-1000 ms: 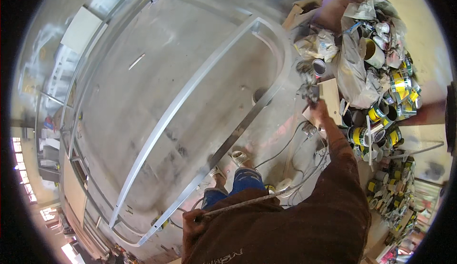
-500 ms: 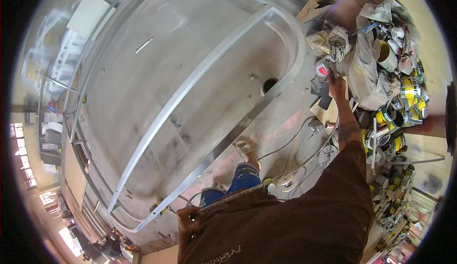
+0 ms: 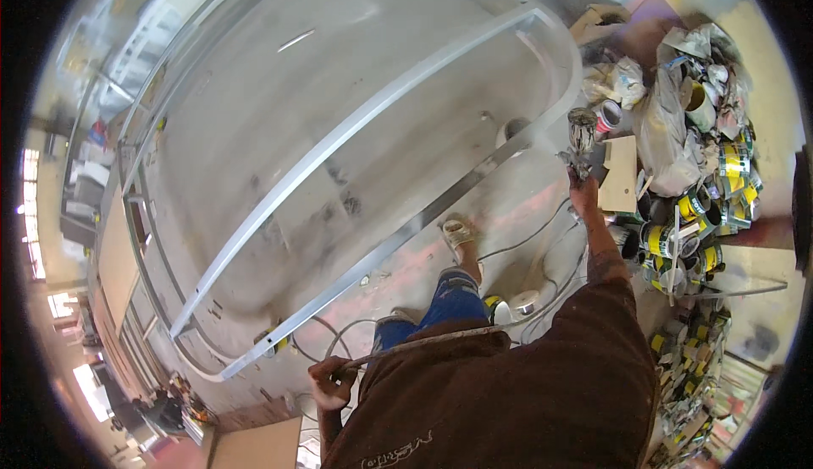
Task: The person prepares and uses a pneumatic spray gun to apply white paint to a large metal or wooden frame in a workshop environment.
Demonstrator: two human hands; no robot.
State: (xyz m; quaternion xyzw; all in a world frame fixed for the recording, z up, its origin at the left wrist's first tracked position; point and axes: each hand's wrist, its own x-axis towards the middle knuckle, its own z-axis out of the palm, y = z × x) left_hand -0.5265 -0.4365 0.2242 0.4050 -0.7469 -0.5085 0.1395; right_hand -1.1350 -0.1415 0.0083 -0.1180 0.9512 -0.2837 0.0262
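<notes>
In my right hand [image 3: 583, 198] is a paint-caked spray gun [image 3: 581, 135] with a cup on top, held out at arm's length. It is close to the rounded end of a long curved metal frame [image 3: 356, 143], apparently apart from it. One bar of that frame is pale silver, while part of the nearer bar looks darker. My left hand [image 3: 332, 382] is closed round a thin hose [image 3: 423, 342] that runs across the front of my brown top. Where the hose meets the gun cannot be seen.
Right of the gun are a cardboard piece [image 3: 621, 173], plastic sheeting [image 3: 665, 151] and a heap of used paint cans [image 3: 694, 206]. An open round can [image 3: 513, 130] stands behind the frame's near bar. Loose hose [image 3: 542, 230] loops over the floor by my feet. More metal framing [image 3: 140, 215] stands at left.
My right hand has drawn the spray gun away from the cans and sheeting, leftward toward the frame's rounded end. My left hand still grips the hose. The whole view has shifted slightly.
</notes>
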